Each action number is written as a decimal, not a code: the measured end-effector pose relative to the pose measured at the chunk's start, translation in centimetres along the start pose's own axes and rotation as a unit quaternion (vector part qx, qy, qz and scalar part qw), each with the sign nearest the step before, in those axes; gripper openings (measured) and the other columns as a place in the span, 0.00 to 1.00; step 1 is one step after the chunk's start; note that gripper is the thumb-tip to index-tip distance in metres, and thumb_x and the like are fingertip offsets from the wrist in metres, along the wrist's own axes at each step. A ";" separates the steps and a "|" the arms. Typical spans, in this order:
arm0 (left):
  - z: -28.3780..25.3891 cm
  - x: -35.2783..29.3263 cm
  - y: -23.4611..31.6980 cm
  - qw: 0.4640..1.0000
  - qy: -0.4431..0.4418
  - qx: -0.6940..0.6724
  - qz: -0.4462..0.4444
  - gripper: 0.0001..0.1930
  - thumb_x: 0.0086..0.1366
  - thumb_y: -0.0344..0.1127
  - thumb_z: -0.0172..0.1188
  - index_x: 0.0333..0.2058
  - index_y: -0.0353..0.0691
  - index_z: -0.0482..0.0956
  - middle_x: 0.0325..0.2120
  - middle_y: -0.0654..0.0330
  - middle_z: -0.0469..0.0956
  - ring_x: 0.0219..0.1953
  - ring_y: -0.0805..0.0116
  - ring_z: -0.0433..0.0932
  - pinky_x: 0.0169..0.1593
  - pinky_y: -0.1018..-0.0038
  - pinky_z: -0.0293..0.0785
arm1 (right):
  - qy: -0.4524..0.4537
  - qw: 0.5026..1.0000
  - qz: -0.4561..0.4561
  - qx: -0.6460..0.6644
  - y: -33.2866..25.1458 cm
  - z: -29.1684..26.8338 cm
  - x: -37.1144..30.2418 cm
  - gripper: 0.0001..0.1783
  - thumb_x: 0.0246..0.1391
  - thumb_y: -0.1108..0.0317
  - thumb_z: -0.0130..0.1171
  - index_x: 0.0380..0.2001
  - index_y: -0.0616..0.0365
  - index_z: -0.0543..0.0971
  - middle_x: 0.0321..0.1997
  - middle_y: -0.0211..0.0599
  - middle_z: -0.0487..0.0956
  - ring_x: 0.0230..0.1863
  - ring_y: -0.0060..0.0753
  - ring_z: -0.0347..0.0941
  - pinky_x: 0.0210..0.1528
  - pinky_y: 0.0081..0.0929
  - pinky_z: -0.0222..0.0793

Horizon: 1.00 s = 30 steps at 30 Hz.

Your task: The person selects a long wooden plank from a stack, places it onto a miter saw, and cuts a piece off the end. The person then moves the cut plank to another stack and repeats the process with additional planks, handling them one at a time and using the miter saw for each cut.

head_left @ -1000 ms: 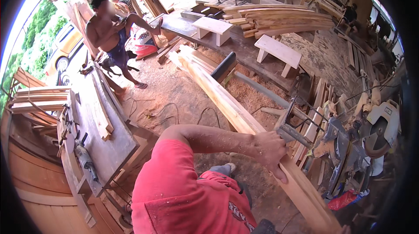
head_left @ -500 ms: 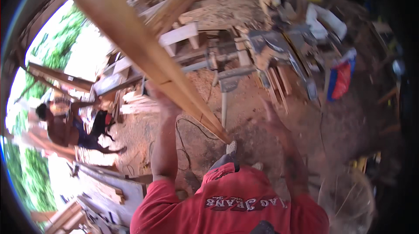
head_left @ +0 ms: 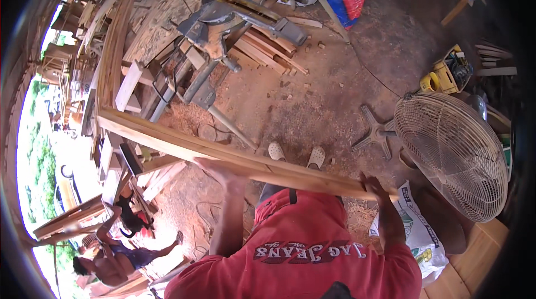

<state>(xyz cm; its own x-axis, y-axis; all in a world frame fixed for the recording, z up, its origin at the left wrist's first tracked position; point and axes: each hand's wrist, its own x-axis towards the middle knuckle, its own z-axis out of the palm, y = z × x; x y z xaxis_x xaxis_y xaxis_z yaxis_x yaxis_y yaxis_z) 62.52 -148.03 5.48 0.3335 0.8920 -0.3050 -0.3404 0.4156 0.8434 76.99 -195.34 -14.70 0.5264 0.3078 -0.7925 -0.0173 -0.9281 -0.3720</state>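
Note:
A long wooden plank [head_left: 279, 168] slants across in front of my waist, its far end up at the left and its near end at my right. My left hand [head_left: 226, 176] grips it left of the middle, with part of the hand hidden against the wood. Close to the plank's right end, my right hand [head_left: 377, 186] is closed around it, fingers over the upper edge. My shoes show on the floor beyond the plank.
A saw-like machine [head_left: 223, 11] stands ahead among stacked boards [head_left: 262, 53]. At the right are a large caged fan [head_left: 452, 154], a printed white sack [head_left: 416, 232] and a yellow case [head_left: 446, 73]. Another person [head_left: 114, 260] and a black dog [head_left: 131, 218] are at the lower left.
The plank has swung from steeply upright, its lower end by my foot, to lying across my front. My right hand, open and apart before, now grips it. The view has turned right.

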 end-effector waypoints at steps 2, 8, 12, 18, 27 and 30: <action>-4.1 -2.7 -6.4 0.999 0.014 0.001 -0.039 0.48 0.60 0.77 0.37 0.68 0.50 0.41 0.64 0.59 0.52 0.62 0.63 0.59 0.68 0.61 0.52 | -0.039 0.998 0.057 0.008 6.5 0.4 -4.2 0.48 0.58 0.27 0.29 0.16 0.62 0.78 0.19 0.56 0.76 0.30 0.56 0.76 0.43 0.48 0.64; -1.9 -10.5 -13.9 0.884 -0.170 0.053 -0.433 0.49 0.56 0.81 0.32 0.65 0.49 0.53 0.58 0.54 0.63 0.61 0.54 0.62 0.62 0.52 0.63 | -0.052 0.940 0.337 0.010 18.3 1.1 -21.7 0.55 0.56 0.24 0.28 0.46 0.73 0.77 0.50 0.68 0.74 0.59 0.57 0.67 0.60 0.41 0.60; -0.3 -10.4 -20.0 0.761 -0.170 0.083 -0.620 0.53 0.52 0.84 0.34 0.64 0.46 0.57 0.55 0.52 0.68 0.59 0.53 0.66 0.61 0.53 0.62 | -0.053 0.922 0.382 -0.003 16.7 0.6 -31.8 0.51 0.56 0.27 0.33 0.45 0.71 0.77 0.47 0.66 0.76 0.56 0.57 0.70 0.57 0.41 0.62; -0.2 -4.9 -32.0 0.779 0.071 0.231 -0.579 0.50 0.53 0.81 0.46 0.63 0.48 0.62 0.56 0.54 0.69 0.56 0.56 0.71 0.58 0.50 0.64 | -0.065 0.934 0.349 -0.050 7.3 0.4 -34.6 0.45 0.55 0.30 0.40 0.43 0.68 0.78 0.43 0.63 0.78 0.50 0.56 0.73 0.52 0.42 0.66; 0.4 15.1 -40.4 0.849 0.028 0.220 -0.479 0.58 0.47 0.80 0.55 0.60 0.30 0.64 0.60 0.51 0.63 0.62 0.56 0.63 0.61 0.54 0.59 | -0.042 0.971 0.226 -0.070 -7.8 1.1 -18.9 0.36 0.55 0.35 0.50 0.41 0.64 0.79 0.37 0.58 0.80 0.41 0.54 0.78 0.44 0.43 0.71; 4.9 20.0 -38.9 0.867 -0.050 0.157 -0.471 0.56 0.48 0.78 0.57 0.59 0.31 0.65 0.60 0.51 0.64 0.62 0.57 0.63 0.61 0.54 0.60 | 0.042 0.983 0.176 -0.013 -8.8 0.9 -10.8 0.37 0.51 0.33 0.54 0.28 0.64 0.79 0.24 0.57 0.79 0.30 0.61 0.78 0.34 0.50 0.69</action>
<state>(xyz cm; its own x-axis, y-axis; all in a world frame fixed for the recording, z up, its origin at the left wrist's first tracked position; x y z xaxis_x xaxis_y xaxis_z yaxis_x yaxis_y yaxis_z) 86.75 -147.26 -31.26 0.4139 0.1569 -0.8967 0.3746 0.8684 0.3249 70.72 -190.34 -3.29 0.5600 -0.0516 -0.8269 -0.1898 -0.9795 -0.0675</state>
